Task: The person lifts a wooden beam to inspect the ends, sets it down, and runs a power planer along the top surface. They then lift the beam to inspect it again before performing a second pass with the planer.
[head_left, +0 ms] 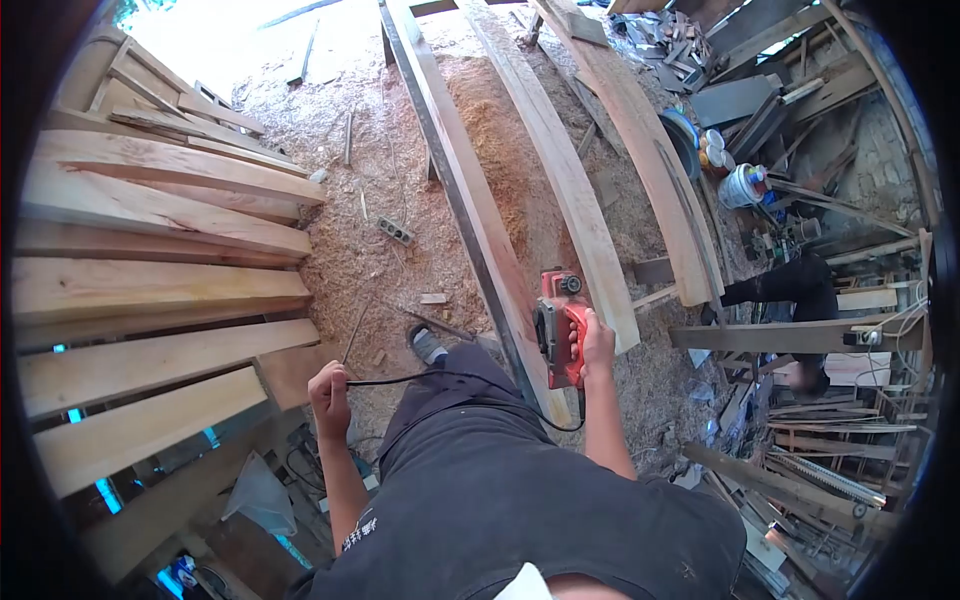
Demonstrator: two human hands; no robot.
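Note:
My right hand (594,343) grips the handle of a red electric planer (556,318), which rests on the near end of a long wooden plank (470,190) running away from me. My left hand (329,397) is closed around the planer's black power cord (450,380), holding it out to the left of my body. The cord loops across my dark shirt and back to the planer. My shoe (427,344) stands on sawdust just left of the plank.
A stack of pale planks (150,290) fills the left. Two more long boards (580,190) lie right of the one under the planer. Sawdust (370,230) covers the ground, with a power strip (394,231) on it. Paint cans (745,185) and scrap timber crowd the right.

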